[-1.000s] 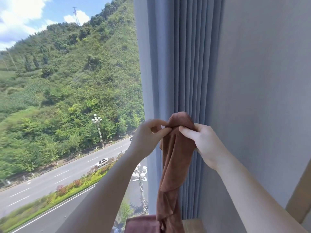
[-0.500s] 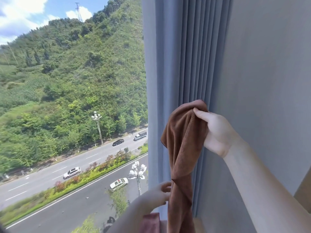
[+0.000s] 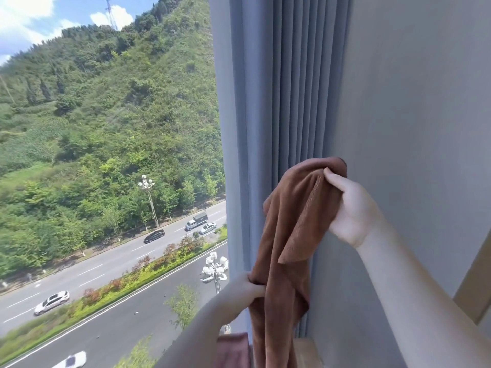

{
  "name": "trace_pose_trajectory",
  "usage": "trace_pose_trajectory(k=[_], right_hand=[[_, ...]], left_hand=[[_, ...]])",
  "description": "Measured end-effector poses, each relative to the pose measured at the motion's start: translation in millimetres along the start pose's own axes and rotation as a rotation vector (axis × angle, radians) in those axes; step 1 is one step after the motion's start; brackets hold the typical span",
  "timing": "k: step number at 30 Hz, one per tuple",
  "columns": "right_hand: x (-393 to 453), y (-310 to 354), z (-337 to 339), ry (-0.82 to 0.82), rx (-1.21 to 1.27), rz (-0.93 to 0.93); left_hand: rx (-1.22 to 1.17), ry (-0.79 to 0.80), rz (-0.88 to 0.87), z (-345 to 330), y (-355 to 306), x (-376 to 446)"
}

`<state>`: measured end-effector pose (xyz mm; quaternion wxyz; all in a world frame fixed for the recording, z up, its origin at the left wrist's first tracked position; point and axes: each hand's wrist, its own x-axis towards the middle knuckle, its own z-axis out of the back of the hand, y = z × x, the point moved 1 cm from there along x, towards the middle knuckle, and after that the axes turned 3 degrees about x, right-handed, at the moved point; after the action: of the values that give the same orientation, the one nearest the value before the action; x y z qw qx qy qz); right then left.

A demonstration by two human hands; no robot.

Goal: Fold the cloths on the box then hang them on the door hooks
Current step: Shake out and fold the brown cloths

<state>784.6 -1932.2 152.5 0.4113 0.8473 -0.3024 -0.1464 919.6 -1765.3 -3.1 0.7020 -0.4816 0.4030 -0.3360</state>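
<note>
The soft, limp brown microfibre cloth (image 3: 289,235) hangs lengthwise; right hand (image 3: 350,208) pinches its top, left hand (image 3: 247,288) seemingly grasps mid-length. Corners suit folding.

we see bright daylight pouring in from the window (image 3: 106,181) on the left, the hillside (image 3: 111,115) sunlit and crisp. the grey wall (image 3: 411,115) on the right sits in softer, even shade. cars on the road (image 3: 93,274) smear with motion blur. wide-angle distortion tilts the curtain (image 3: 279,102) folds and bends the edges.
</note>
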Motion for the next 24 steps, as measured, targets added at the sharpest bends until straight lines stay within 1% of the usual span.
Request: trace_pose_trajectory(k=[2,5,9,12,15,18,22,24], right_hand=[[2.4,-2.7,6.0,-0.069,-0.018,0.026],[11.7,-10.9,15.1,-0.162,-0.038,0.044],[28.1,-30.1,28.2,-0.226,-0.042,0.018],[38.5,-49.9,35.4,-0.197,-0.074,-0.062],[44.4,-72.5,40.0,-0.142,-0.142,-0.147],[43.9,-94.0,48.5,-0.173,-0.167,-0.203],[32.5,-123.4,60.7,-0.165,-0.110,-0.310],[26.3,-138.3,68.3,-0.155,-0.128,-0.356]], left_hand=[[-0.021,-0.006,0.011,8.5,-1.5,2.4],[-0.118,0.005,0.030,13.1,-12.3,2.7],[-0.289,-0.044,-0.021,15.0,-36.1,2.6],[-0.382,-0.119,-0.056,14.0,-57.1,4.2],[-0.410,-0.216,-0.094,13.8,-79.0,8.0],[-0.405,-0.304,-0.117,14.0,-103.0,11.0],[-0.396,-0.334,-0.123,17.2,-130.1,14.9],[-0.386,-0.330,-0.127,19.9,-140.8,15.2]])
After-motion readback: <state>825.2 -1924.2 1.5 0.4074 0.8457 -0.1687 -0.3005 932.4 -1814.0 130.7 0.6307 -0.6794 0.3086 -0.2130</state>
